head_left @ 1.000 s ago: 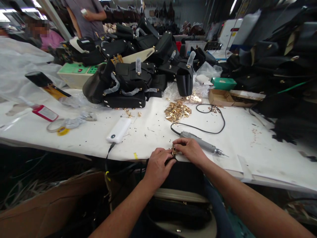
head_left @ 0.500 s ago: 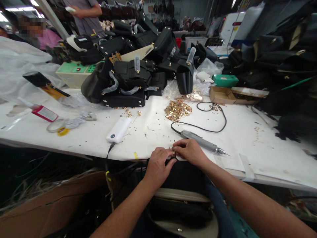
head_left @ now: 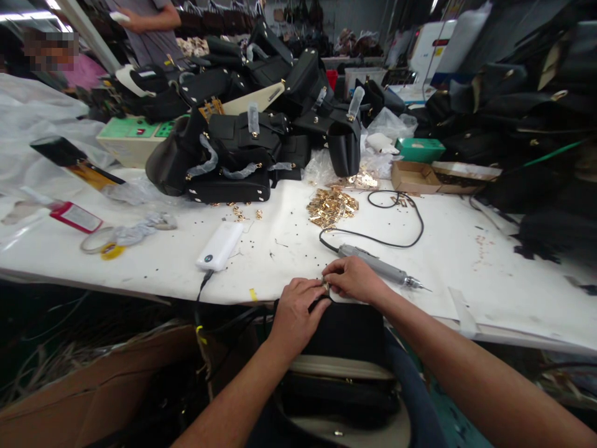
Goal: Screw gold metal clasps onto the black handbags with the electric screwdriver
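A black handbag with a pale lining lies against the table's front edge, over my lap. My left hand is closed on the bag's far edge, thumb on the near side and fingers beyond. Touching the same spot, my right hand pinches a small gold metal fitting, mostly hidden by the fingertips. Just beyond my right hand lies a grey electric screwdriver with its bit pointing right. A heap of gold metal fittings sits farther back.
Black handbags are piled along the back. A white power bank, a red-labelled bottle and open cardboard boxes are on the table. An open carton stands below left. Another person is at the back left.
The view has shifted slightly, so the table things sit a little farther left. Both hands stay at the bag's far edge, with only a slight movement of the right fingers.
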A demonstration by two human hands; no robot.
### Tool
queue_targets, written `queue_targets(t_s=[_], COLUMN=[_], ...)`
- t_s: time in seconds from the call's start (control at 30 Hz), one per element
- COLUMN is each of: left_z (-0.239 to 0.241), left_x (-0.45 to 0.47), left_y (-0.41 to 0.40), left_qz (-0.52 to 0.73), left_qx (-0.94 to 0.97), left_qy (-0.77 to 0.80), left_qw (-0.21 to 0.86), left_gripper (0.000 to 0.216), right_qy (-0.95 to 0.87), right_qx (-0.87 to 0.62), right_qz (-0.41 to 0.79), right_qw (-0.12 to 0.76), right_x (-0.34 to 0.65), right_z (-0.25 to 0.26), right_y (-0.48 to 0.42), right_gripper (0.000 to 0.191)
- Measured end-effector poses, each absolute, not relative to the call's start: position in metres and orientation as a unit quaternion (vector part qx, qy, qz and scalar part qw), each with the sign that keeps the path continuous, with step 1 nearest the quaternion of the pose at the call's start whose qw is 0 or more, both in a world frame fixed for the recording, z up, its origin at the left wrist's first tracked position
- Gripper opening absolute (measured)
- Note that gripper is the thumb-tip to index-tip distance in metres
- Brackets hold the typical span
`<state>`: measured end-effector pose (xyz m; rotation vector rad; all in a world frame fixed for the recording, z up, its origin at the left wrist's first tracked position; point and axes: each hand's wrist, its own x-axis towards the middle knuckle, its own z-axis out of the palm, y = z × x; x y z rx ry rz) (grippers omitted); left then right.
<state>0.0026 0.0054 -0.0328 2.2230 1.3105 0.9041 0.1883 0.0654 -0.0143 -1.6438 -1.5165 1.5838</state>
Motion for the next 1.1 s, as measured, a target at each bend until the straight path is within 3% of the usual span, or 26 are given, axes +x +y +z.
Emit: queue_targets(t_s=[0.57, 0.73, 1.1], left_z=[-0.03, -0.029, -0.028], left_x=[0.003, 0.003, 0.002], left_y=[0.005, 0.004, 0.003], left_qz=[0.31, 0.297, 0.269], left_qx=[0.805, 0.806, 0.825], left_qy=[0.47, 0.473, 0.468], left_qw=[0.189, 0.196, 0.17], left_gripper=[0.017, 0.017, 0.021], right_qy=[-0.604, -0.675, -0.713], right_qx=[-0.604, -0.596, -0.576], right_qz=[0.477, 0.372, 0.343], right_qw=[0.208, 0.224, 0.207], right_x=[0.187, 0.187, 0.186], right_z=[-0.015, -0.016, -0.019], right_y=[0.056, 0.055, 0.057], right_gripper=[0.022, 0.016, 0.018])
